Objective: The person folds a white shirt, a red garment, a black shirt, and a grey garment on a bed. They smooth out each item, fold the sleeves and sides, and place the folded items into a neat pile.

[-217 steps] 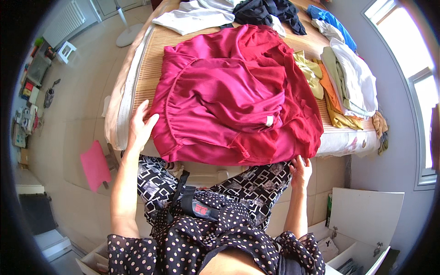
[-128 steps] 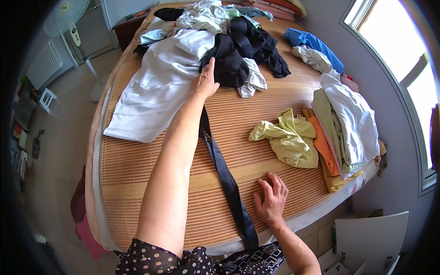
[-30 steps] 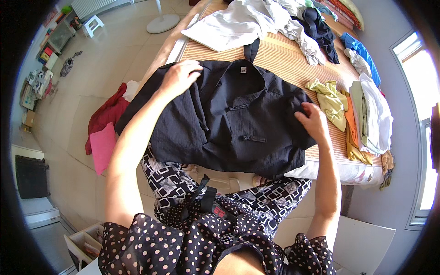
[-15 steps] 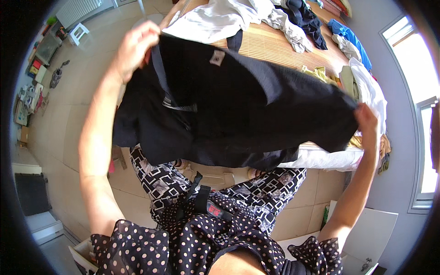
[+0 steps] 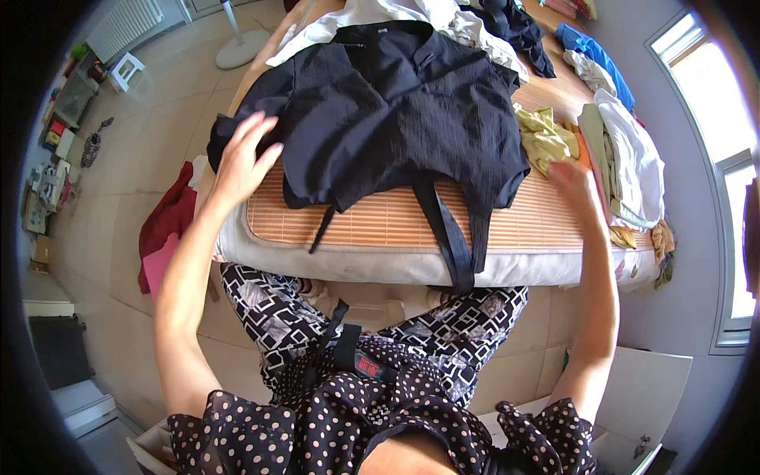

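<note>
A black blouse [image 5: 396,119] lies spread on the bamboo mat [image 5: 356,226], its collar toward the far side. Two black straps [image 5: 445,237] trail from its near edge across the mattress rim, and a thin black tie [image 5: 322,229] hangs at its lower left. My left hand [image 5: 247,158] is over the blouse's left sleeve, fingers spread and holding nothing. Off the right side of the blouse, my right hand [image 5: 575,186] hovers by a crumpled yellow-green cloth [image 5: 546,138]; its fingers look loosely stretched out, a little blurred, with no garment in them.
White clothes [image 5: 356,16] and dark clothes [image 5: 518,36] lie beyond the blouse. Folded garments [image 5: 629,162] are stacked on the right, below a blue cloth [image 5: 598,59]. Dark red fabric [image 5: 168,222] sits left of the bed. A white stool [image 5: 127,71] stands on the floor.
The black blouse, held up stretched between both hands before, now lies flat on the mat. Both hands have let go of it and come lower, the right one moving left.
</note>
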Demonstrator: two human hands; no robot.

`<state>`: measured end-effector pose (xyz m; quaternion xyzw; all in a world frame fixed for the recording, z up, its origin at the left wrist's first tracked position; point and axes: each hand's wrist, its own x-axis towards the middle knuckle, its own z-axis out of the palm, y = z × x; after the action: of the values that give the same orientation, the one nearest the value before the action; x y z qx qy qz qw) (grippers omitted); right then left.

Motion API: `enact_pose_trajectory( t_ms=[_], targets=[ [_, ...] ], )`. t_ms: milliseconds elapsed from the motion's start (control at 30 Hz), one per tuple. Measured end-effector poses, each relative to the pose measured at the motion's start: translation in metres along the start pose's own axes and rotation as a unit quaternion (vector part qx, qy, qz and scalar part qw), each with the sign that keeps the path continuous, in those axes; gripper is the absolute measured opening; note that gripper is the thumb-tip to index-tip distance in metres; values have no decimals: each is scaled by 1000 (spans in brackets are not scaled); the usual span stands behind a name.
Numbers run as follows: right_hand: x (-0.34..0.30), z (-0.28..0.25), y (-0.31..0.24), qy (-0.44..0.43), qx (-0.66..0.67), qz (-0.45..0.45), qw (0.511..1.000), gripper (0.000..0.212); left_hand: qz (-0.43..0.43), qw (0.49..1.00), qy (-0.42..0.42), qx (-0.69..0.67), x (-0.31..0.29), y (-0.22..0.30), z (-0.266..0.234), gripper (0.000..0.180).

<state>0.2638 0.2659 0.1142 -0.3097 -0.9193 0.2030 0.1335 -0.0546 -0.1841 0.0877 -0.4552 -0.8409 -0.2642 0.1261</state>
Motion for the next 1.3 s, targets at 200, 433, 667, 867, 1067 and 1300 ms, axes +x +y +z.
enact_pose_trajectory(
  t_ms=[200,433,667,867,1067,1300],
  targets=[
    [-40,49,6,-52,115,114,985,35,-106,990,8,-97,-72,2,2,41],
    [-62,93,-102,57,-83,-238,966,45,-32,993,9,-116,-49,37,26,60],
    [-31,93,-67,89,-96,-188,974,19,-127,938,1,-323,-33,47,16,18],
    [-78,4,-39,-1,36,-94,995,22,145,915,-224,-303,-85,97,-25,17],
    [-109,22,-31,-56,-108,-85,989,40,107,948,-125,-272,-12,87,16,12],
    [-74,55,-117,-25,185,-119,975,30,42,989,-138,24,98,34,112,27]
  ],
)
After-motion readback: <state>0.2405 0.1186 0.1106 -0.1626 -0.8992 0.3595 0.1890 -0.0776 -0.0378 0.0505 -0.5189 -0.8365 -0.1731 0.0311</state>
